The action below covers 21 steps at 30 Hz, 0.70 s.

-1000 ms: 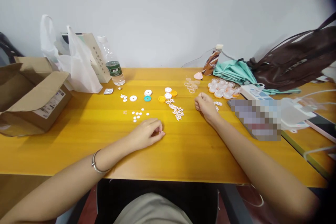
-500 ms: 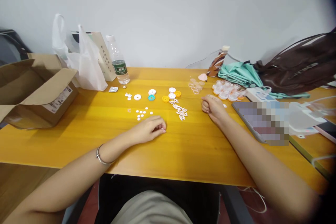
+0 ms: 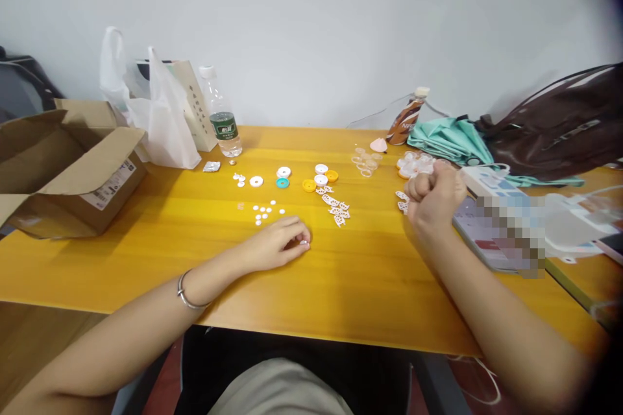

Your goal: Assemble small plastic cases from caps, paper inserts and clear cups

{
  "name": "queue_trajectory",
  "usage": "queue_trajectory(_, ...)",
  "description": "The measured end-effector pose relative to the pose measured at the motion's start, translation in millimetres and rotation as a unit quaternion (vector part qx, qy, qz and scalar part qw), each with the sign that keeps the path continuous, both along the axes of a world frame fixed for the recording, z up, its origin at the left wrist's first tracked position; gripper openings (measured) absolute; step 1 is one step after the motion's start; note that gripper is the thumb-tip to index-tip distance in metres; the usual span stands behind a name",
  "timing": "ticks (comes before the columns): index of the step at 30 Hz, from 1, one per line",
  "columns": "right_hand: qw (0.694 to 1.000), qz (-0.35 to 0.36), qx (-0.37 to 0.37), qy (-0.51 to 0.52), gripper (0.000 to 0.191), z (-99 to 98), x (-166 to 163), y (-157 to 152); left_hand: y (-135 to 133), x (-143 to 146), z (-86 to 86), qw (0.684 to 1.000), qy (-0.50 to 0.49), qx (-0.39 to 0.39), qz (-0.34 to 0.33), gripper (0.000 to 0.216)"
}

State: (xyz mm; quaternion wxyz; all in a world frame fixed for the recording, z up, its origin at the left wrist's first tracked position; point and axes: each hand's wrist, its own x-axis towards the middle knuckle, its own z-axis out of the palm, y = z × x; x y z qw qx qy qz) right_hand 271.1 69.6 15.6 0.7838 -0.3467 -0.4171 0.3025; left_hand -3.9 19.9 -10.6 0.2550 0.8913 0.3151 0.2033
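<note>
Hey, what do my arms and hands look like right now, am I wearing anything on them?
Both forearms are bare, with no sleeves in view. The left hand has no glove, and a thin silver bangle circles its wrist. The right hand is ungloved too, with nothing on its wrist.

Left wrist: a thin, silver-coloured metal bangle (image 3: 187,290), plain and smooth, circles it just behind the left hand (image 3: 277,243).
Left forearm: bare along its whole visible length, down to the lower left corner.
Right hand (image 3: 435,198): bare, like the wrist behind it.
Right forearm: bare; its near end blurs into the dark corner of the view.
Lap: light beige cloth (image 3: 280,389), smooth and unpatterned, shows at the bottom centre; which garment it is cannot be told.
Around the beige cloth: black, either clothing or seat.
</note>
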Motion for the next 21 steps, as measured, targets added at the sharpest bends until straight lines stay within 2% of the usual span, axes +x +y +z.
queue_trajectory(2, 0.997, 0.043, -0.05, -0.036, 0.038, -10.2, -6, 1, 0, 0, -0.8, 1.0, -0.002, 0.001, -0.002, 0.011)
queue_trajectory(5, 0.973, 0.121, -0.176, -0.085, 0.039, -27.9, -14, 8, 0, 1, -0.6, 1.0, 0.0, 0.002, 0.001, 0.012)
queue_trajectory(7, 0.962, 0.142, -0.215, -0.092, 0.039, -35.1, -16, 12, 0, 1, 0.4, 1.0, 0.006, 0.004, -0.002, 0.013)
queue_trajectory(14, 0.956, 0.179, -0.219, -0.082, 0.035, -34.1, -12, 15, 0, 1, 1.2, 1.0, 0.014, 0.013, -0.007, 0.015)
queue_trajectory(21, 0.964, 0.156, -0.198, -0.081, 0.035, -33.0, -15, 16, 0, 2, -1.4, 1.0, -0.003, -0.003, -0.012, 0.014)
